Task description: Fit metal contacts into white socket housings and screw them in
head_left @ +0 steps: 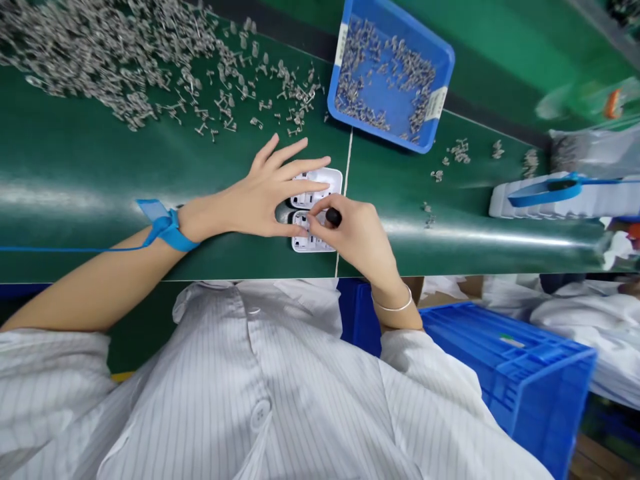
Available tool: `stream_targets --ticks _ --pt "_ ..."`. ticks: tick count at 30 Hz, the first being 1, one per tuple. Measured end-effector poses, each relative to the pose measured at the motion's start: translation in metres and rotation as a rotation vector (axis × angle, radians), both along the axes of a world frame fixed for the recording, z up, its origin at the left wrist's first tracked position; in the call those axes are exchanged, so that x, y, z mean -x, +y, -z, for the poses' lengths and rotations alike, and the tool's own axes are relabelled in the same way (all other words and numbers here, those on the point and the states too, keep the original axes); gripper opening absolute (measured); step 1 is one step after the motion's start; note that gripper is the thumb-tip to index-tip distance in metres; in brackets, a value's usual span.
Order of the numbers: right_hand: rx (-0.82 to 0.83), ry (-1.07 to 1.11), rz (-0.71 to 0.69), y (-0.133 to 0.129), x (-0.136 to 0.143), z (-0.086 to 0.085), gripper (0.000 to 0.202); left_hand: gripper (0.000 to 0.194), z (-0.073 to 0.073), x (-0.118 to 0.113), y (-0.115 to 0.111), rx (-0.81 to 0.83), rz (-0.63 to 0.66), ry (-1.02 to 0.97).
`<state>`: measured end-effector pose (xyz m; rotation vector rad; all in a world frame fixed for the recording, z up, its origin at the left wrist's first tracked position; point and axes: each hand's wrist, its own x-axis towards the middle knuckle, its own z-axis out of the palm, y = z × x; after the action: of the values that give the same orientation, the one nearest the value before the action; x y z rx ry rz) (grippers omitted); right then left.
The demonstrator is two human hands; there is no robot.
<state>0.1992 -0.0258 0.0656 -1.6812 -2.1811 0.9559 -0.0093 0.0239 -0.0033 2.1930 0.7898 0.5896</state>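
Observation:
Two small white plastic housings lie side by side on the green work surface, a far one [337, 180] and a near one [314, 245]. My left hand [273, 190] is spread flat, its fingers reaching over the far housing and its thumb at the near one. Over the near housing, my right hand [353, 230] pinches a tool with a round black handle end [333, 217]. The tool's tip is hidden by my fingers. Parts inside both housings are too small to make out. A blue wrist strap [173, 227] circles my left wrist.
A large heap of small metal springs [115, 60] covers the far left. Behind the housings stands a blue bin [400, 137] with more springs. To the right lie a white object [545, 197] with a blue strap and a clear bag [600, 150]. A blue crate [540, 393] sits below.

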Motion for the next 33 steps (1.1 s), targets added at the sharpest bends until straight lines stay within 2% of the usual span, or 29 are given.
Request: stream_targets --ticks 4,9,15,19,22,24,26,29,31,33 --pt "0.006 -0.095 0.012 0.003 0.004 0.014 0.008 0.063 0.001 -0.003 -0.002 -0.004 0.035 0.038" --pt "-0.023 -0.107 0.02 -0.001 0.004 0.015 0.008 0.05 -0.005 -0.004 -0.003 0.078 0.016 0.077" --pt "-0.09 -0.186 0.007 -0.005 0.003 0.018 0.012 0.049 0.001 -0.003 -0.003 -0.131 0.057 0.11" --pt "-0.167 -0.311 -0.115 -0.011 0.001 0.021 0.019 0.047 0.0 -0.004 -0.003 -0.005 0.039 0.09" --pt "-0.203 -0.422 -0.247 -0.017 -0.005 0.015 0.026 0.048 -0.001 -0.004 -0.003 0.105 0.023 0.04" --pt "-0.194 -0.377 -0.308 -0.016 -0.01 0.005 0.028 0.05 -0.001 -0.004 -0.003 0.129 0.019 0.003" --pt "-0.202 -0.241 -0.266 -0.011 -0.015 -0.008 0.025 0.053 -0.002 -0.003 -0.003 0.142 0.017 -0.006" --pt "-0.247 -0.126 -0.112 -0.003 -0.017 -0.026 0.023 0.057 -0.004 -0.002 -0.002 0.171 0.002 0.001" --pt "-0.249 -0.166 -0.138 -0.002 -0.016 -0.029 0.022 0.057 -0.005 -0.002 -0.002 0.181 -0.007 -0.002" --pt "-0.236 -0.224 -0.214 -0.007 -0.013 -0.022 0.021 0.054 -0.005 -0.003 -0.002 0.174 -0.005 0.001"
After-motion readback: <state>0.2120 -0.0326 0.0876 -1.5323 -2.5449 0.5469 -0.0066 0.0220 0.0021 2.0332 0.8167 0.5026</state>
